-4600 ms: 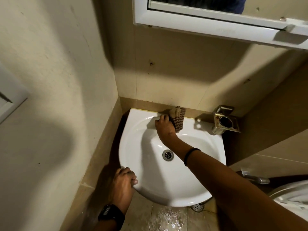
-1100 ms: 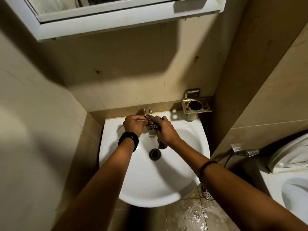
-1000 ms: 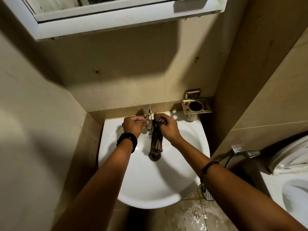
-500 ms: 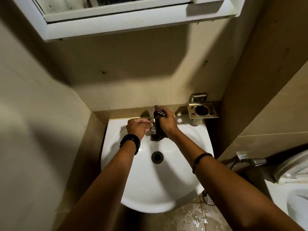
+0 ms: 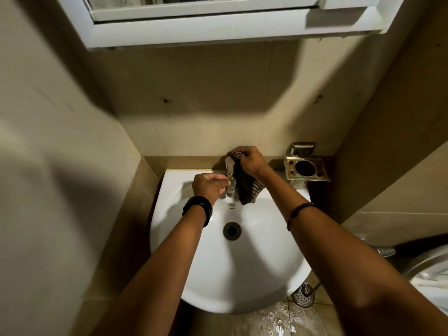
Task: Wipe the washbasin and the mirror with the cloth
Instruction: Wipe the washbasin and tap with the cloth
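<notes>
Mark on washbasin (image 5: 242, 275) below tap (image 5: 230, 177): too small to read. R hand (image 5: 251, 161) grip closed round striped cloth (image 5: 246, 189) at tap top; L hand (image 5: 209, 186) grip pinches tap stem.

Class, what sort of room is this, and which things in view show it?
Most likely a small bathroom: a white washbasin with a tap, a mirror on the wall above it, and part of a toilet at the right edge.

Beige tiled walls (image 5: 60, 141) are meeting in a narrow corner, a broad shadow lying across the back one. A metal holder (image 5: 306, 169) is hanging on it. Water is glistening on the floor tiles (image 5: 271, 322) beside a round drain (image 5: 303, 296); a white toilet (image 5: 434, 282) is showing at right.
</notes>
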